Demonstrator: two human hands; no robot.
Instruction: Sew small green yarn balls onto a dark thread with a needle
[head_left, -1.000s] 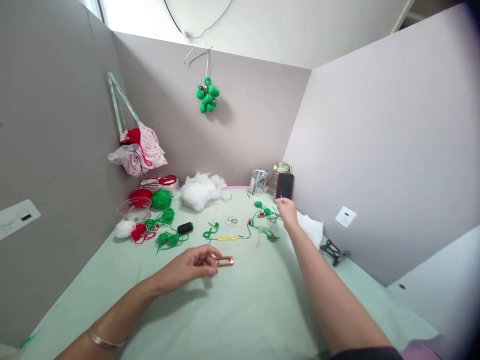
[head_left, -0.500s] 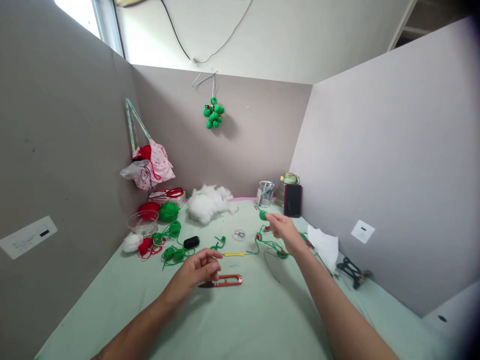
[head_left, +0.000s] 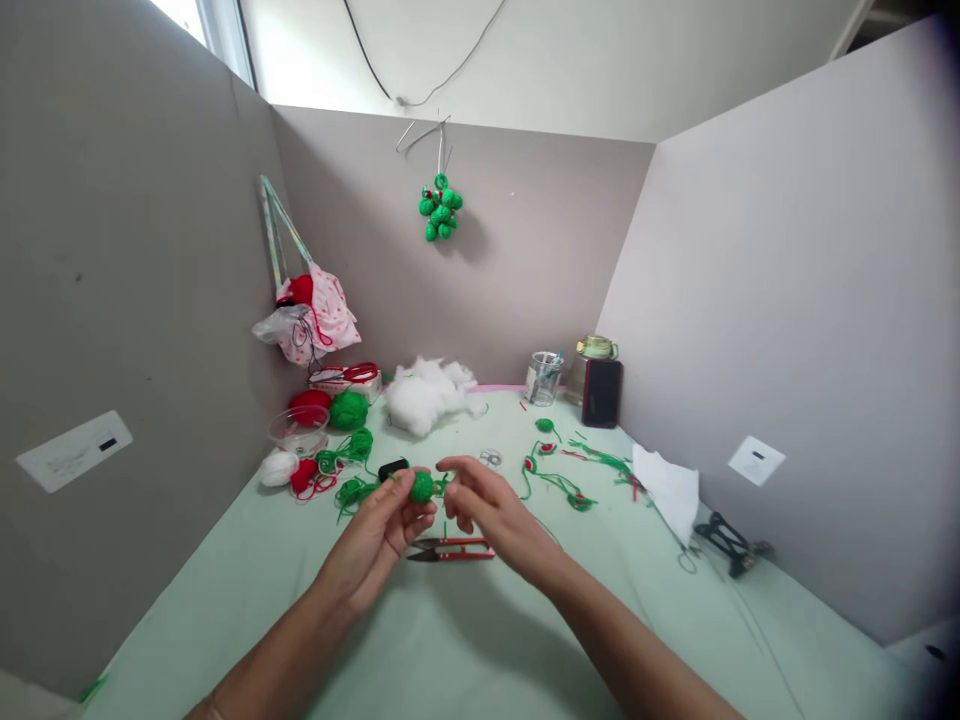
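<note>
Fingers (head_left: 401, 482) of the left hand (head_left: 369, 545) are pinched on a small green knitted ball (head_left: 422, 487), so this hand is narrow around it. This ball is above the worktop (head_left: 420, 655), higher than the orange thread snips (head_left: 465, 541), and it is between the two hands. The right hand (head_left: 491, 510) is just beside the ball, with its fingers bent; one finger points toward the ball. I cannot tell if it touches the ball, or if these fingers hold some thread.

The snips lie flat under the hands, with the dark blades to the left. Behind the left hand is a black spool (head_left: 393, 468), partly hidden. On the left, close to the grey left panel (head_left: 150, 340), are the clear bowl (head_left: 298, 430), the white yarn (head_left: 279, 469) and the green yarn ball (head_left: 349, 410).

White stuffing (head_left: 427, 398) lies along the far edge, and the glass jar (head_left: 543, 382) stands there too; the dark phone (head_left: 602, 392) leans upright at the far right corner. To the right of the hands, green and red pieces (head_left: 579, 502) are spread. Near the right edge lie a white cloth (head_left: 667, 490) and a black stand (head_left: 729, 543). Both hands are well apart from the side panels, and worktop surface shows between the forearms.
</note>
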